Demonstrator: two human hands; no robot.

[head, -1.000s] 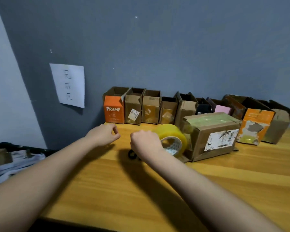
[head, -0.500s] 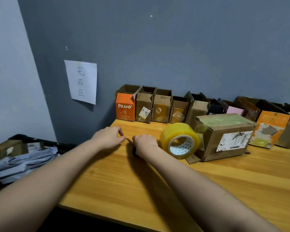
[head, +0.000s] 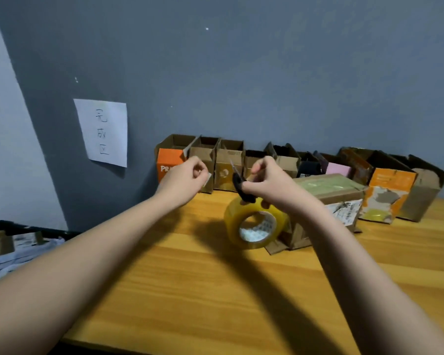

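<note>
My right hand [head: 274, 185] grips a pair of black-handled scissors [head: 242, 188] above the table, with the blades pointing up and away. My left hand [head: 183, 176] hovers at the same height to the left, its fingers curled and thumb against fingertips; I see nothing held in it. Below the right hand a yellow tape roll [head: 254, 226] stands on edge on the wooden table [head: 215, 290]. It leans against a cardboard box [head: 331, 190] that is taped on top and has a white label on its side.
A row of several small open cardboard boxes [head: 228, 165] lines the grey wall, from an orange one [head: 168, 165] at the left to a larger orange one [head: 387, 193] at the right. A paper sign [head: 103, 131] hangs on the wall. A dark bin of packets [head: 10, 242] sits left of the table.
My right hand has lifted the scissors off the table to above the tape roll. My left hand rose alongside it. The tape roll and box stayed put.
</note>
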